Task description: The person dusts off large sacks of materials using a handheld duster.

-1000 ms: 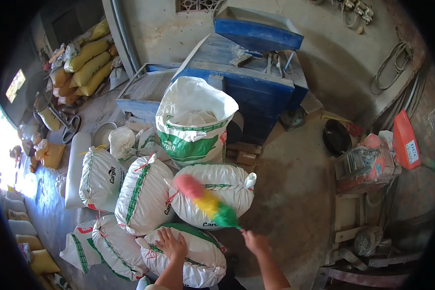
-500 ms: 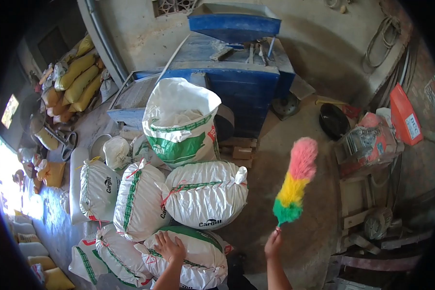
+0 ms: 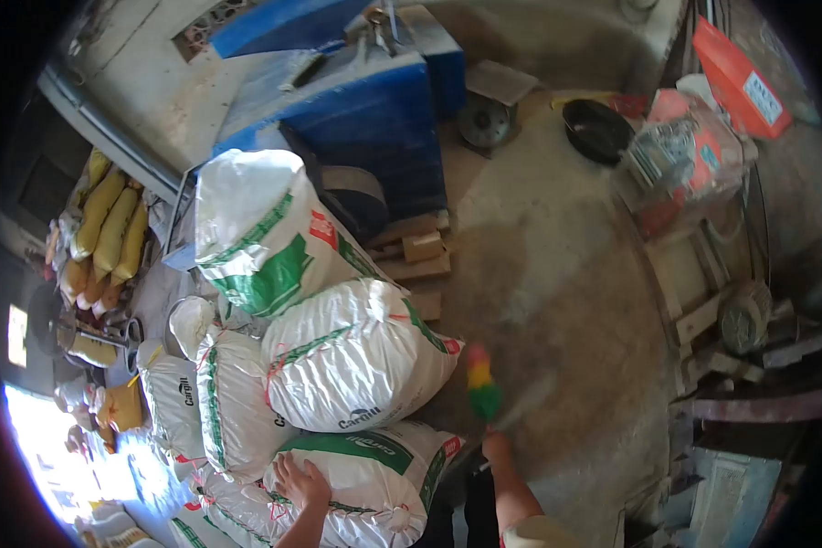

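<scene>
My left hand [image 3: 301, 486] lies with its fingers spread on a full white and green sack [image 3: 374, 479] at the bottom of the head view. My right hand [image 3: 495, 446] is closed around the handle of a fluffy duster [image 3: 482, 388] with pink, yellow and green bands. The duster is low, over the floor just right of the sacks, and slightly blurred. Above my left hand, another tied Cargill sack [image 3: 361, 356] lies on its side. Behind it stands an open-topped white sack [image 3: 260, 228]; its contents are hidden from this angle.
A blue machine [image 3: 365, 132] stands behind the sacks, with wooden blocks [image 3: 420, 247] beside it. A black pan [image 3: 598, 131] and an orange-red machine [image 3: 690, 164] are at right. Wooden frames and metal parts line the right edge. Yellow sacks [image 3: 110, 224] are stacked at far left.
My view has turned and tilted. The duster has swung down from upright beside the sacks to low over the floor. My left hand stays on the same sack.
</scene>
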Motion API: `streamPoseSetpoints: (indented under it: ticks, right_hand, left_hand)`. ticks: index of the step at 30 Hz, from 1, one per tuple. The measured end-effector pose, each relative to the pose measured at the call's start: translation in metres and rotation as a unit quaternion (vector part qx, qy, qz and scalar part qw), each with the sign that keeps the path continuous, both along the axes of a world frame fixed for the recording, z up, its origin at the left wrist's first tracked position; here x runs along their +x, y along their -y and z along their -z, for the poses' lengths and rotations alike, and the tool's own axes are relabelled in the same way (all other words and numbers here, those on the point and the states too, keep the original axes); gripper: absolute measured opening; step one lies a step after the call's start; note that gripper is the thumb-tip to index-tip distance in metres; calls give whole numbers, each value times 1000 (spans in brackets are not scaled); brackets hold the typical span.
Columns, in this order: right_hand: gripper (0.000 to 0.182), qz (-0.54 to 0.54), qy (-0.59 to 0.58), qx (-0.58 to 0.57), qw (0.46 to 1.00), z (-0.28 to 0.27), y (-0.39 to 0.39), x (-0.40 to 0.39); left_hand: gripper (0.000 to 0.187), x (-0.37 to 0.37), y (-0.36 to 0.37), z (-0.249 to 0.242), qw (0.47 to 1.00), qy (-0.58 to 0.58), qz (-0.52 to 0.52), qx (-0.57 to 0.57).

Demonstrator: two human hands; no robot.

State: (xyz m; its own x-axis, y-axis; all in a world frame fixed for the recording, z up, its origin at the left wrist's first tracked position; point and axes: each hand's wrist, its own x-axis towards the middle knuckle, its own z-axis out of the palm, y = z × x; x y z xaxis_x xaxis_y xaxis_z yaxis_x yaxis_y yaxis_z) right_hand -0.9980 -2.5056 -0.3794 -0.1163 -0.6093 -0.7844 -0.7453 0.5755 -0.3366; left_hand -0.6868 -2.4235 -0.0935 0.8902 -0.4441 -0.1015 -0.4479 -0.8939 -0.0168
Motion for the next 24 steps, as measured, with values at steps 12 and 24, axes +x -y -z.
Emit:
streamPoseSetpoints:
  ticks: [12,24]
  right_hand:
    - [58,-19,49,-45,998,13,-2,27]
    - [53,-49,36,-67,996,-47,15,24]
  left_hand:
    - [45,4,-4,10,999,3,35,24]
    - [47,7,-8,11,999,14,43,12]
